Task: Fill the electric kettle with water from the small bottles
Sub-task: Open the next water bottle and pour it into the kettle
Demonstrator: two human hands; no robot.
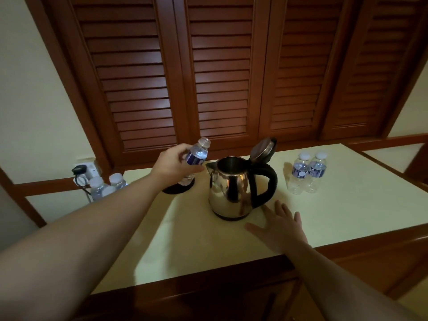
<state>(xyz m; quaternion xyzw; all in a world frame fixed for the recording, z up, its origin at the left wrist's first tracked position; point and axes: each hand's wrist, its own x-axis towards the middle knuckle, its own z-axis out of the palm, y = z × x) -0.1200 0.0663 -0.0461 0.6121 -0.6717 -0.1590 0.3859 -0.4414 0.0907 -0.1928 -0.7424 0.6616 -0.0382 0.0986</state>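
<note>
A steel electric kettle (229, 188) with a black handle stands mid-table, its lid (264, 150) hinged up and open. My left hand (172, 166) grips a small, uncapped water bottle (198, 155) with a blue label, held upright just left of the kettle's spout. My right hand (280, 225) lies flat on the table, fingers spread, close to the kettle's base on the near right. Two capped small bottles (308, 172) stand to the right of the kettle; they look empty.
The black kettle base (177, 188) sits on the cream tabletop (208, 246) behind my left hand. Several capped bottles (105, 184) stand at the far left by a wall socket with a plug (80, 170). Louvred wooden shutters (220, 77) rise behind the table.
</note>
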